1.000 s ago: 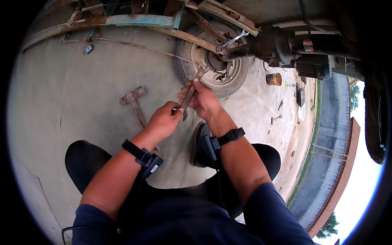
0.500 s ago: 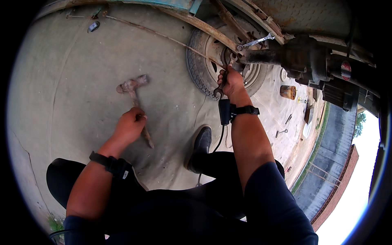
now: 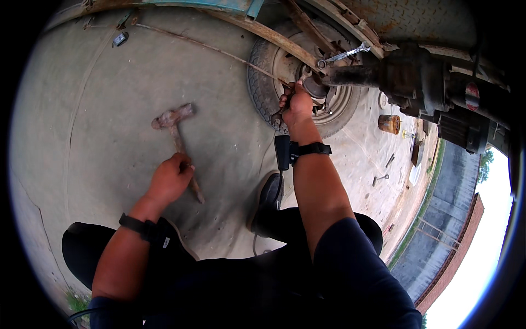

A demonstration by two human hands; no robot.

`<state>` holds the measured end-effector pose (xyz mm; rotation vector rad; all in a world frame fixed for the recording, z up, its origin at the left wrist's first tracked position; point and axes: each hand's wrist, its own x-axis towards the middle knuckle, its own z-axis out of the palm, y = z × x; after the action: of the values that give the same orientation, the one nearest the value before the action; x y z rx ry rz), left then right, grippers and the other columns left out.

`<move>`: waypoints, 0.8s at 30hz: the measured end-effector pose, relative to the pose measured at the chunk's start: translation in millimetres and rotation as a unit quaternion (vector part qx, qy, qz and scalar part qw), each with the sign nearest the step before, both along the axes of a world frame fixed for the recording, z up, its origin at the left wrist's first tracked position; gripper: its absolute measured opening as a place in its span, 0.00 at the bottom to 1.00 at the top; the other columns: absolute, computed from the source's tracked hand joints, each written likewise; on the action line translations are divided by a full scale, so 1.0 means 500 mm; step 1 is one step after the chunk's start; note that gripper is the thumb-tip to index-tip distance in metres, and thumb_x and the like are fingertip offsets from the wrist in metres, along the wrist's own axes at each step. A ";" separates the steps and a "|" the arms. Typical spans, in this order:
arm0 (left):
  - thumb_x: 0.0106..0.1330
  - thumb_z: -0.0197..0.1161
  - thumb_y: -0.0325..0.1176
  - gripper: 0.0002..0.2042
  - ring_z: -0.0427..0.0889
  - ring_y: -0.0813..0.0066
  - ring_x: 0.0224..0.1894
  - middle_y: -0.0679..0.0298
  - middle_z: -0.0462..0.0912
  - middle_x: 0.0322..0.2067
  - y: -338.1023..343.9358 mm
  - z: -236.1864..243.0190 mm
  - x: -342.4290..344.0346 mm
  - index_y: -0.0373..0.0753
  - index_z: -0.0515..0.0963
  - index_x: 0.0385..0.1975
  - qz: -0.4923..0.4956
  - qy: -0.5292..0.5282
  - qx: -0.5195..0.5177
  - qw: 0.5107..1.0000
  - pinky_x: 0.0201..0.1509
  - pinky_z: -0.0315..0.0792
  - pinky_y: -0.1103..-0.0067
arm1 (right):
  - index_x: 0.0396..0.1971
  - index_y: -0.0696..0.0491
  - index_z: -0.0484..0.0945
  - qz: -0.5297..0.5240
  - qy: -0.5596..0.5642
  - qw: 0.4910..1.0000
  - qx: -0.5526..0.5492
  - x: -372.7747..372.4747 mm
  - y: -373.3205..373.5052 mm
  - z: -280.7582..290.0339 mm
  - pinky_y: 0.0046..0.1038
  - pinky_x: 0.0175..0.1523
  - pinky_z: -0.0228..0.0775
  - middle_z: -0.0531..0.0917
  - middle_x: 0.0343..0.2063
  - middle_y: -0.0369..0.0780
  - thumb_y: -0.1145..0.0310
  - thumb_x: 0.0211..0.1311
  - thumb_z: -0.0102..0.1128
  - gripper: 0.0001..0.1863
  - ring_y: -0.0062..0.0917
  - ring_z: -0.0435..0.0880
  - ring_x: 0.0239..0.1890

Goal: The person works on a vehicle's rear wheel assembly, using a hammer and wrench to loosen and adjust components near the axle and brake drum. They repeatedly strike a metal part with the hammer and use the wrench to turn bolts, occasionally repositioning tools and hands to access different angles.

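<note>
My right hand [image 3: 297, 107] is closed around a dark open-ended wrench [image 3: 278, 119], its upper end against the hub [image 3: 313, 88] of a tyred wheel [image 3: 260, 82]. My left hand [image 3: 170, 181] is closed low over the wooden handle of a rusty-headed hammer [image 3: 172, 116] lying on the concrete floor [image 3: 109, 142]; whether it grips the handle is unclear. A chrome wrench [image 3: 350, 52] rests at the axle above the hub. A thin rusty rod [image 3: 219, 50] runs from upper left toward the wheel.
Rusty frame rails [image 3: 257, 30], a blue member [image 3: 230, 5] and dark axle housing [image 3: 408, 82] hang overhead. On the right lie a rusty tin [image 3: 389, 124] and loose tools [image 3: 381, 179]; a small device [image 3: 119, 39] lies upper left. My shoe [image 3: 268, 192] is below the wheel.
My left hand has left the wrench and moved down-left to the hammer handle. My right hand has carried the wrench up to the hub.
</note>
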<state>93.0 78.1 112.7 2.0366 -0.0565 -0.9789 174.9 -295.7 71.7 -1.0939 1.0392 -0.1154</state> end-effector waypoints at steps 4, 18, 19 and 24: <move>0.64 0.61 0.36 0.13 0.84 0.53 0.38 0.51 0.84 0.36 0.005 -0.005 0.000 0.35 0.76 0.44 0.003 -0.008 -0.001 1.000 0.44 0.76 0.67 | 0.33 0.52 0.71 -0.068 -0.004 0.998 0.012 0.009 0.017 0.000 0.29 0.20 0.61 0.71 0.19 0.37 0.54 0.76 0.43 0.18 0.26 0.70 0.16; 0.64 0.61 0.35 0.14 0.84 0.53 0.39 0.50 0.85 0.36 -0.009 0.009 0.002 0.35 0.76 0.45 0.004 -0.003 0.000 1.000 0.45 0.77 0.68 | 0.32 0.52 0.70 -0.047 -0.028 0.998 -0.017 0.009 0.007 -0.011 0.31 0.19 0.60 0.70 0.18 0.36 0.54 0.76 0.43 0.17 0.27 0.69 0.14; 0.64 0.61 0.35 0.14 0.84 0.53 0.39 0.50 0.85 0.36 -0.009 0.010 0.002 0.34 0.76 0.45 0.006 -0.005 -0.001 1.000 0.45 0.77 0.68 | 0.32 0.52 0.70 -0.058 -0.024 0.998 -0.014 0.010 0.006 -0.012 0.31 0.19 0.60 0.70 0.18 0.36 0.54 0.76 0.43 0.17 0.27 0.69 0.14; 0.64 0.61 0.35 0.13 0.85 0.53 0.40 0.50 0.85 0.37 -0.012 0.013 0.005 0.35 0.76 0.45 0.008 -0.003 0.000 1.000 0.46 0.77 0.68 | 0.32 0.52 0.70 -0.037 -0.029 0.999 -0.013 0.009 -0.003 -0.017 0.31 0.19 0.60 0.70 0.18 0.36 0.54 0.76 0.44 0.17 0.27 0.68 0.14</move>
<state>95.4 71.9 119.0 2.0376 -0.0427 -0.9617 179.5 -297.1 63.0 -1.0687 1.0286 -0.2195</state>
